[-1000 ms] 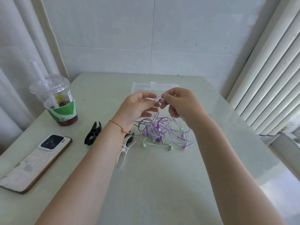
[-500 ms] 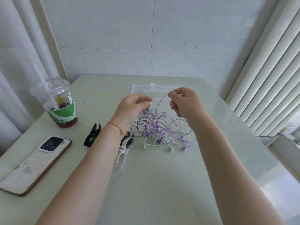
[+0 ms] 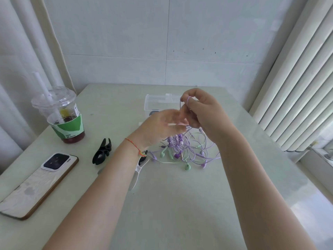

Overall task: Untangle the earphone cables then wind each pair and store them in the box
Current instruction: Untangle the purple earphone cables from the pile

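Observation:
A tangle of purple and mint-green earphone cables lies on the pale table, partly lifted. My right hand is raised above it and pinches a loop of purple cable at its fingertips; the strand hangs down into the tangle. My left hand is blurred by motion just left of the right hand, with its fingers stretched toward the hanging strands. Whether they touch a cable I cannot tell. The clear plastic box stands open behind both hands, partly hidden by them.
A lidded drink cup with a straw stands at the left. A phone lies near the front left edge. A black clip and a white clip lie beside my left forearm. Blinds line the right side.
My right hand has lifted the purple cable higher. My left hand has let its strands go and swung up and right toward the right hand.

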`<state>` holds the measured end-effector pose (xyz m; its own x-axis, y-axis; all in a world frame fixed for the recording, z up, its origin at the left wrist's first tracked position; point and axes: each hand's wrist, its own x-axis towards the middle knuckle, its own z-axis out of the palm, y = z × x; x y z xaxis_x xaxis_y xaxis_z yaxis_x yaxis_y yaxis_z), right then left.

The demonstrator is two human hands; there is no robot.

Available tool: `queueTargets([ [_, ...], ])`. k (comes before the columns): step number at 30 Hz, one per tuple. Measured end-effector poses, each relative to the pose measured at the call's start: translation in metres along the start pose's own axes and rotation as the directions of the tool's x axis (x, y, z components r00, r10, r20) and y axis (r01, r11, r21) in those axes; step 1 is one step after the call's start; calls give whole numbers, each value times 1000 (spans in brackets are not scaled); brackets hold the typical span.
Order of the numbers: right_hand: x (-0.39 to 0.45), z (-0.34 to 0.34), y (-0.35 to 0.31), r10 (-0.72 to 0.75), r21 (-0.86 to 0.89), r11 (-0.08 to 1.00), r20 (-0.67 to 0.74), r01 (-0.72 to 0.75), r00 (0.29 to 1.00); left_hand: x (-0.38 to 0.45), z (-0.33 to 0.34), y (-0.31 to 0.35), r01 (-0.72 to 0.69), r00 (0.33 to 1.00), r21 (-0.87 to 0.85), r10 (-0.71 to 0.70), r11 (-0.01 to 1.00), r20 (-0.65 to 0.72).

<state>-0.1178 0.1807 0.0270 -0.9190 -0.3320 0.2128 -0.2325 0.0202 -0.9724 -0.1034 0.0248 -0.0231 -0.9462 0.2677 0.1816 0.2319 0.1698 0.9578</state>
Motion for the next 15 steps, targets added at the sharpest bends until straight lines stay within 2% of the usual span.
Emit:
queueTargets([
  [2,1,0,-1,-8,28,1000,-61,9,998,1,3,-8,95,995,215,-96,972,-8],
  [4,3,-3,-1,-5,84,996,-142,18,990,2,-4,-16,200,979,470,-188,860,-72],
  [5,5,-5,-1,1,121,992,-181,22,983,1,-8,-19,252,968,534,-221,807,-122],
  [7,6,-10,1,-1,147,988,-241,37,971,-1,-16,-21,333,941,571,-228,751,-249],
  [9,7,-13,3,-3,106,994,-285,34,959,-2,-20,-18,386,902,533,-186,753,-390],
  [11,9,-18,6,13,2,1000,-328,-13,945,-2,-21,-16,416,848,476,-142,775,-510],
  [13,10,-24,10,33,-222,969,-328,-110,944,-3,-21,-13,428,788,441,-86,789,-610],
  [15,8,-31,12,96,-511,833,-246,-213,965,-4,-20,-11,427,718,403,-32,809,-695],
])
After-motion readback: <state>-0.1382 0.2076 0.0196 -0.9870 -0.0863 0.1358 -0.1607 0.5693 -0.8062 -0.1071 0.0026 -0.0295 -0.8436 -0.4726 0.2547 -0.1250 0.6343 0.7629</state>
